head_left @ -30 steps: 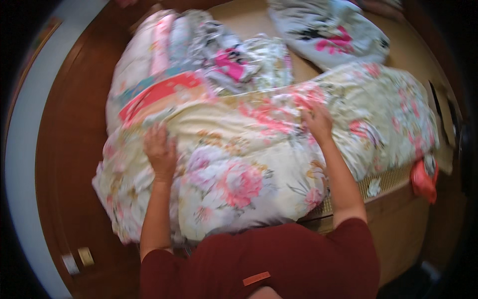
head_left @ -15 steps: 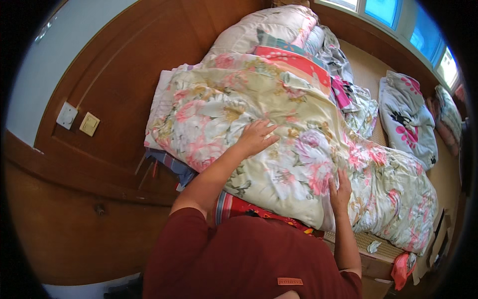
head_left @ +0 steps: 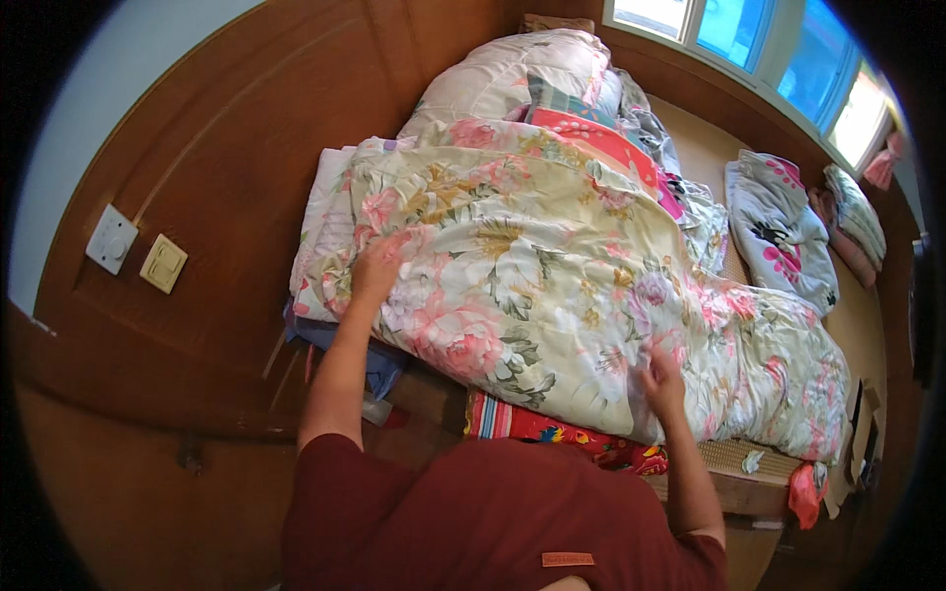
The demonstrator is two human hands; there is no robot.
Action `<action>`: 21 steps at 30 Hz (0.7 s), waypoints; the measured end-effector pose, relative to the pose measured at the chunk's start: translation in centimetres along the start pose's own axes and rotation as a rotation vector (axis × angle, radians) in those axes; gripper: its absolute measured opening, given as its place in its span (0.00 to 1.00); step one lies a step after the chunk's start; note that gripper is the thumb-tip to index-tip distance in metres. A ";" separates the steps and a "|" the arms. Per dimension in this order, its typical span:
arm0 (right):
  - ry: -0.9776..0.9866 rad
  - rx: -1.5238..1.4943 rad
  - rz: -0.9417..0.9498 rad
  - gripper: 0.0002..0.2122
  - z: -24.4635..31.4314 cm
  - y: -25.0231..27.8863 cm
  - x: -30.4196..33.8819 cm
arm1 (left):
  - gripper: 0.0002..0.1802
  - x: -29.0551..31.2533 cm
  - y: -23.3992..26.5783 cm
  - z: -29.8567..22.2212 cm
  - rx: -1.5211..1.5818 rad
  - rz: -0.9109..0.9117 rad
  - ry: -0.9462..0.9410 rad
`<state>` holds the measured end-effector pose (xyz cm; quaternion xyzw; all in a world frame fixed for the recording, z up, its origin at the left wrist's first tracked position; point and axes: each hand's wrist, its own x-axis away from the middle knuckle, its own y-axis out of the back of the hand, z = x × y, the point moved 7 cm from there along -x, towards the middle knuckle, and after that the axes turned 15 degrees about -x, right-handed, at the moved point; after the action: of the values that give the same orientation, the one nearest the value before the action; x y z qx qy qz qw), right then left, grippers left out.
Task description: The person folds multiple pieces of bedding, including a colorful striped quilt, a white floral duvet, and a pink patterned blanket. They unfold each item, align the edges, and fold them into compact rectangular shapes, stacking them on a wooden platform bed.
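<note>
So we're looking straight down at a bed with one big floral quilt (head_left: 552, 295) spread over it, cream with pink and yellow flowers, lying bunched along the near edge of the bed from the headboard side out toward the right. Both of our hands are on it. The left hand (head_left: 377, 268) lies flat, fingers spread, pressing on the quilt's left end near the wooden wall panel (head_left: 227, 197). The right hand (head_left: 658, 379) sits well apart from it, down at the near edge of the quilt, fingers curled into the fabric, though we can't tell if it's really pinching a fold or just pressing.

Counting the other stuff: one pale padded quilt (head_left: 503, 84) heaped at the far end, with one red-and-teal patterned piece (head_left: 591, 133) between it and the floral one. One striped red cloth (head_left: 552, 433) pokes out under the near edge, and one blue cloth (head_left: 379, 360) hangs off the left corner. Over on the right, on the bare mat (head_left: 705, 158), there's one white folded blanket (head_left: 778, 227) with pink and black flowers, and a small stack of folded things (head_left: 855, 222) past it; we can't count those. Two wall switches (head_left: 136, 251) sit side by side on the left, one white, one yellowish. One small red-orange item (head_left: 806, 491) hangs at the bed's lower right corner.
</note>
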<state>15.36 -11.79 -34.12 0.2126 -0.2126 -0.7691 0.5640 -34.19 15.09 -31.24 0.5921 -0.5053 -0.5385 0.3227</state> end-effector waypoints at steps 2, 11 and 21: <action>-0.047 -0.268 -0.145 0.18 -0.3 2.2 -2.8 | 0.26 -2.2 2.2 0.7 0.284 -0.066 0.057; 0.264 -0.222 -0.053 0.28 19.9 -1.1 -19.6 | 0.24 -8.9 -2.8 10.7 0.916 -0.085 0.364; 0.178 0.339 0.070 0.20 17.2 -9.4 -29.6 | 0.08 -9.7 7.4 5.3 0.914 -0.588 0.428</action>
<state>6.42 20.59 -22.77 0.3644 -0.2957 -0.6804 0.5629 -40.23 23.03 -22.48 0.8822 -0.4243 -0.2013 -0.0337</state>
